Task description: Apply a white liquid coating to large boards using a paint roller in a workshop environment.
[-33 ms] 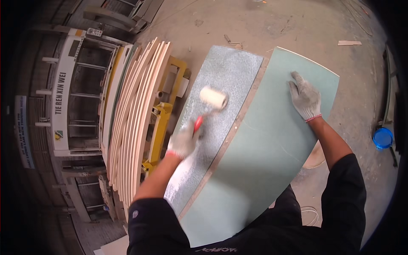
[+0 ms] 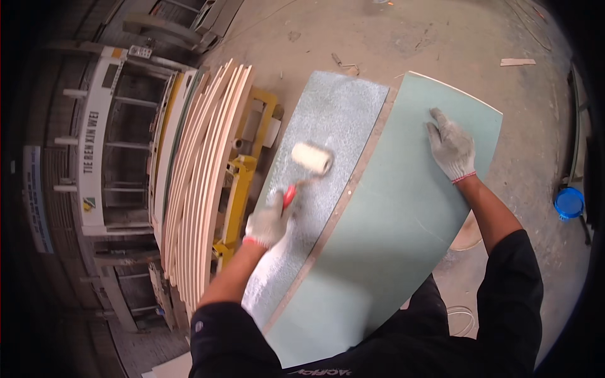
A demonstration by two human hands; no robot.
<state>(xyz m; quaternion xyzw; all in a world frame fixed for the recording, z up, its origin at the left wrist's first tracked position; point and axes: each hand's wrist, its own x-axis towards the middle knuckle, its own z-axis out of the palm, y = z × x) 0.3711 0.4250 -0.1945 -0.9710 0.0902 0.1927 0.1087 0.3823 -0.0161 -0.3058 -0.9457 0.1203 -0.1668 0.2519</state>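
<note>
My left hand [image 2: 267,225], in a pale knit work glove, is closed round the red handle of a paint roller [image 2: 311,158]. The roller's cream sleeve lies over a long grey-blue panel [image 2: 343,104] with a mottled, wet-looking coat, whitish at its near end. Beside it on the right is a smooth green sheet [image 2: 378,233], slightly curved at its far corner. My gloved right hand [image 2: 452,146] rests on this sheet near its right edge, fingers stretched out, holding nothing. A narrow brownish strip [image 2: 340,205] runs between panel and sheet.
Long pale boards [image 2: 205,183] stand in a row at the left, next to a yellow metal frame [image 2: 236,195] and a white machine frame [image 2: 94,138]. Another roller frame [image 2: 345,64] lies on the floor beyond the panel. A blue round container [image 2: 569,203] is at the right.
My left hand and the paint roller have shifted slightly toward me and to the left along the panel. My right hand stays in place on the green sheet.
</note>
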